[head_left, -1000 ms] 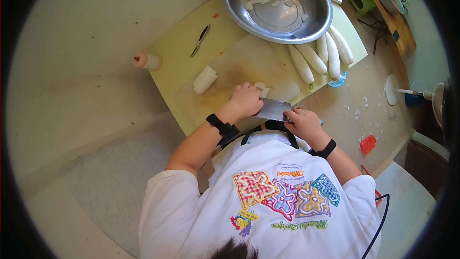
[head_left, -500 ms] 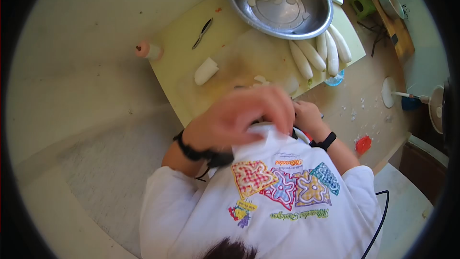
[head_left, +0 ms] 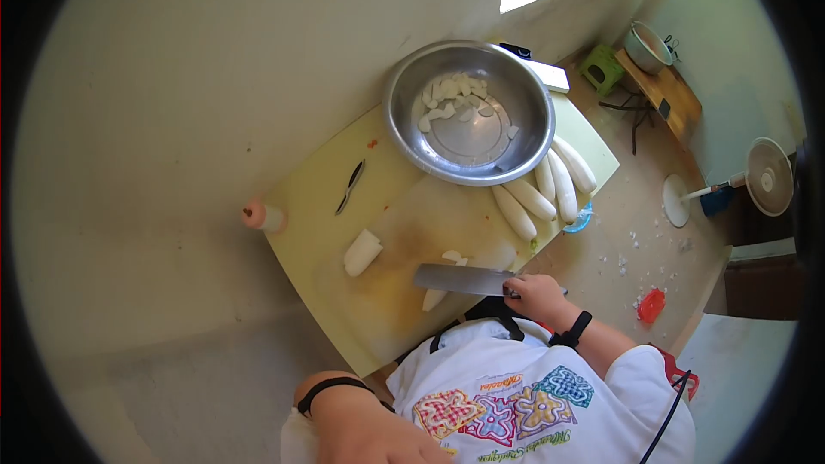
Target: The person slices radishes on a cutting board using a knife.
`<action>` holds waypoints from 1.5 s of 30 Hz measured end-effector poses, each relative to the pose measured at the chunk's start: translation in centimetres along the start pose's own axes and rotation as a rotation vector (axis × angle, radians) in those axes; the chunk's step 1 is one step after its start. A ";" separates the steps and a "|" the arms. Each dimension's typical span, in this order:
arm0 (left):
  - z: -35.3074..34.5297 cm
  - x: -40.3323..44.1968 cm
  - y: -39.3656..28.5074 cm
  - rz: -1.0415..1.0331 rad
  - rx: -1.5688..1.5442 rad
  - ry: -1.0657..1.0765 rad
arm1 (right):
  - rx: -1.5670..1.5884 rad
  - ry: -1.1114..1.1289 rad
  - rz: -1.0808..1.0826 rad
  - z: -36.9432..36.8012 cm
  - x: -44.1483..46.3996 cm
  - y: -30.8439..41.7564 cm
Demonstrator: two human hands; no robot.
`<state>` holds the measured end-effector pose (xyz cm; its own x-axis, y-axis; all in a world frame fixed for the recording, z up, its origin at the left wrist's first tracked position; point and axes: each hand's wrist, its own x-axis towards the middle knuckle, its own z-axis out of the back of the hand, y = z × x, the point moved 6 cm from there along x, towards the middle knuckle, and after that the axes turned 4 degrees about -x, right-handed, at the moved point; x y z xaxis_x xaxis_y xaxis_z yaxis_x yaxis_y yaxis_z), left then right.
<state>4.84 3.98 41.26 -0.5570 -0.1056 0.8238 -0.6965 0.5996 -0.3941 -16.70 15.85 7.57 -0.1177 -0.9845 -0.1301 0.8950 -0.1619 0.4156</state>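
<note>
My right hand (head_left: 534, 296) grips a cleaver (head_left: 460, 279) by its handle, the broad blade pointing left across the board near the table's front edge. Partly under the blade lies a white radish piece (head_left: 434, 299), with a few slices (head_left: 455, 258) just behind it. A thick cut length of white radish (head_left: 363, 253) rests farther left. My left hand (head_left: 378, 434) is low in front of my shirt, off the table; its fingers are mostly hidden or cut off by the frame's lower edge.
A large steel basin (head_left: 468, 179) with radish slices stands at the back. Several whole white radishes (head_left: 563, 189) lie beside it. A peeler (head_left: 350, 187) and a pink-topped bottle (head_left: 263, 216) are on the left. A fan (head_left: 767, 176) stands right; scraps litter the floor.
My left hand has dropped from above the table edge to low against my body. The cleaver in my right hand has come into plain sight. The view has tilted up, showing a window.
</note>
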 end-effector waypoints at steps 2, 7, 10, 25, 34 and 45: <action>0.5 0.2 -0.7 -0.006 0.043 -0.033 | 0.015 -0.021 -0.008 0.0 -0.1 0.0; 1.5 1.8 -0.9 -0.070 -0.031 0.032 | 0.012 -0.027 -0.025 -0.2 0.0 0.1; 2.0 0.3 -0.4 -0.055 0.100 -0.061 | 0.003 -0.017 -0.045 -0.1 -0.1 -0.2; 3.6 -0.5 2.2 0.496 0.332 0.267 | 0.101 -0.088 -0.077 0.3 -0.3 -0.9; -1.0 -1.8 0.3 0.459 0.245 0.568 | 0.073 -0.097 -0.096 1.4 -0.6 -1.7; 0.7 -1.2 -6.0 0.055 0.101 0.506 | 0.051 -0.055 -0.138 2.2 -0.7 -2.6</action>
<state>9.36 -0.06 42.33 -0.3230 0.3352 0.8850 -0.7263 0.5117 -0.4589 -19.91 16.83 8.61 -0.2630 -0.9545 -0.1405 0.8458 -0.2982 0.4424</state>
